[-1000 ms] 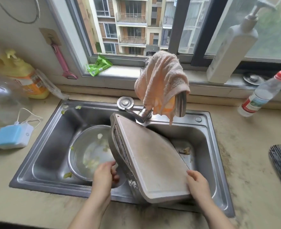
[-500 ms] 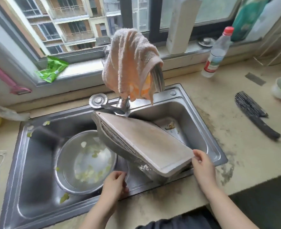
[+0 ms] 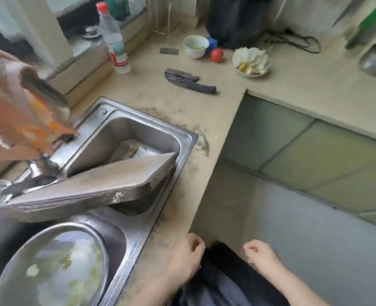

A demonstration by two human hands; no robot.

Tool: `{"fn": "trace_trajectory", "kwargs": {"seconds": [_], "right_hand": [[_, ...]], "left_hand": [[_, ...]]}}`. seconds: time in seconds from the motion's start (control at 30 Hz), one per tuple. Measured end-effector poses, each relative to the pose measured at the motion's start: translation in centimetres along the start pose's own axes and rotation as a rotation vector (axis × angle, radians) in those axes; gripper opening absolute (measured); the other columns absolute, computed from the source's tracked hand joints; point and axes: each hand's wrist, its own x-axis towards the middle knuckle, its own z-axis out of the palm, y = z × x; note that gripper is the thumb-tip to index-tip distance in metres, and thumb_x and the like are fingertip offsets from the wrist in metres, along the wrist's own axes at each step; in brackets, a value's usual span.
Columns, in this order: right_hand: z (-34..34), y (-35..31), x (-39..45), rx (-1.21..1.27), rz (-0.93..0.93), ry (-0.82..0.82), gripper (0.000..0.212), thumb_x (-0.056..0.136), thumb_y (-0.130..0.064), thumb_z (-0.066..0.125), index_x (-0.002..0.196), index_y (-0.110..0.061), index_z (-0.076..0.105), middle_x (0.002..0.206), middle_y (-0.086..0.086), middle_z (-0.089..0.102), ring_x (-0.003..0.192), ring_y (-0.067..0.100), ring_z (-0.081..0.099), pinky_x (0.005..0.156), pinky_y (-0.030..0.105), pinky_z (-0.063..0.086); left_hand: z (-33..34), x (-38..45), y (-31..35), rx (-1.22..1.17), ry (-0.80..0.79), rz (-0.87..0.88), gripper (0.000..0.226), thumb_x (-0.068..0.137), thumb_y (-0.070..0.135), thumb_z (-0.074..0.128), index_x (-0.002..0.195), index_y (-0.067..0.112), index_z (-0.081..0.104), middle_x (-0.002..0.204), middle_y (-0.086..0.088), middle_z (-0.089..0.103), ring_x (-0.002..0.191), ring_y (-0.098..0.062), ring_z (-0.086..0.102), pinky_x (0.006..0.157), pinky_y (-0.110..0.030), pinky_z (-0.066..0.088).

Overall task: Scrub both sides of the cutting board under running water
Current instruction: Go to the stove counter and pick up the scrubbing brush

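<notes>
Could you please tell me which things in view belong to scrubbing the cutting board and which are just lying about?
Belongs to the job:
cutting board, propped across the sink
tap with a cloth draped over it
left hand and right hand, both empty

Lying about:
knife
plastic bottle
white bowl
tomato
plate of scraps
metal basin

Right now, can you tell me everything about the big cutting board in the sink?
The thick, grey-beige rectangular cutting board lies tilted across the steel double sink, one corner resting near the sink's right rim, the other end by the tap's base. Its top looks worn; pale specks cling to its side edge. Neither hand touches it.
</notes>
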Motion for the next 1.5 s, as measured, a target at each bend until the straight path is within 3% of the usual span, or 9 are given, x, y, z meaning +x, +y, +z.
{"fn": "trace_trajectory", "kwargs": {"seconds": [0.1, 0.27, 0.4, 0.5, 0.67, 1.0, 1.13, 1.3, 1.5], "right_hand": [[-1.1, 5.8, -1.5, 0.145, 0.18, 0.114, 0.015, 0.089, -0.008, 0.054, 0.085, -0.008, 0.068, 0.085, 0.015, 0.071, 0.079, 0.033, 0.067, 0.078, 0.035, 0.051], [-2.0, 14.6, -4.7, 0.351, 0.4, 0.232, 0.019, 0.086, -0.007, 0.056, 0.071, -0.014, 0.065, 0.082, 0.016, 0.067, 0.079, 0.028, 0.064, 0.065, 0.031, 0.044], [-3.8, 21.9, -6.7, 0.39, 0.49, 0.251, 0.017, 0.089, -0.01, 0.055, 0.092, -0.008, 0.072, 0.096, 0.013, 0.07, 0.088, 0.025, 0.063, 0.075, 0.028, 0.047], [-6.2, 27.6, -8.2, 0.484, 0.539, 0.239, 0.021, 0.09, -0.006, 0.05, 0.089, -0.001, 0.07, 0.085, 0.014, 0.068, 0.085, 0.028, 0.064, 0.065, 0.028, 0.042], [-11.3, 36.5, -9.5, 0.663, 0.63, 0.338, 0.031, 0.087, -0.004, 0.05, 0.059, -0.013, 0.055, 0.069, 0.013, 0.061, 0.069, 0.027, 0.059, 0.061, 0.029, 0.036], [-16.4, 45.4, -9.5, 1.04, 0.768, 0.421, 0.03, 0.088, 0.008, 0.039, 0.066, -0.013, 0.041, 0.064, 0.01, 0.04, 0.054, 0.016, 0.033, 0.048, 0.027, 0.02], [-18.8, 46.8, -7.8, 1.05, 0.741, 0.389, 0.017, 0.089, 0.001, 0.042, 0.074, -0.007, 0.047, 0.07, 0.012, 0.044, 0.06, 0.019, 0.04, 0.052, 0.027, 0.028], [-26.0, 50.7, -5.4, 1.014, 0.752, 0.476, 0.018, 0.085, 0.0, 0.042, 0.07, -0.01, 0.047, 0.07, 0.011, 0.042, 0.065, 0.02, 0.038, 0.058, 0.03, 0.027], [-36.1, 55.3, -1.7, 0.97, 0.799, 0.586, 0.021, 0.085, -0.004, 0.045, 0.089, 0.009, 0.061, 0.072, 0.01, 0.053, 0.066, 0.021, 0.047, 0.06, 0.031, 0.036]], "left_hand": [[2.1, 1.0, 0.7, 0.257, -0.123, 0.033, 0.011, 0.086, 0.022, 0.046, 0.079, 0.023, 0.054, 0.056, 0.005, 0.057, 0.046, -0.011, 0.056, 0.055, -0.025, 0.047], [5.9, 3.0, 2.4, 0.622, -0.303, -0.007, 0.017, 0.091, 0.02, 0.045, 0.077, 0.012, 0.048, 0.081, -0.014, 0.062, 0.076, -0.028, 0.063, 0.074, -0.033, 0.05], [11.4, 4.1, 4.7, 0.838, -0.348, -0.027, 0.023, 0.088, 0.017, 0.041, 0.065, 0.014, 0.043, 0.062, -0.004, 0.057, 0.073, -0.024, 0.064, 0.066, -0.027, 0.046], [17.5, 3.7, 7.2, 0.817, -0.354, -0.038, 0.023, 0.083, 0.011, 0.039, 0.061, 0.014, 0.042, 0.057, -0.005, 0.057, 0.059, -0.023, 0.058, 0.055, -0.023, 0.04], [29.1, 2.9, 10.8, 0.794, -0.42, -0.005, 0.019, 0.083, 0.009, 0.035, 0.068, 0.011, 0.047, 0.07, -0.009, 0.059, 0.065, -0.026, 0.062, 0.056, -0.022, 0.038], [42.0, 5.9, 17.5, 0.939, -0.472, 0.054, 0.024, 0.086, 0.011, 0.04, 0.066, 0.01, 0.054, 0.064, -0.009, 0.062, 0.064, -0.028, 0.062, 0.056, -0.028, 0.04], [46.9, 8.4, 20.5, 0.94, -0.49, 0.007, 0.021, 0.088, 0.012, 0.04, 0.076, 0.006, 0.056, 0.071, -0.012, 0.065, 0.063, -0.025, 0.057, 0.059, -0.029, 0.041], [55.6, 11.1, 27.2, 0.989, -0.578, 0.097, 0.025, 0.086, 0.008, 0.038, 0.063, 0.01, 0.047, 0.061, -0.007, 0.06, 0.055, -0.02, 0.063, 0.053, -0.023, 0.039], [66.4, 14.8, 37.6, 0.975, -0.648, 0.14, 0.017, 0.088, 0.008, 0.035, 0.083, 0.007, 0.051, 0.081, -0.012, 0.06, 0.069, -0.017, 0.066, 0.056, -0.027, 0.038]]}}
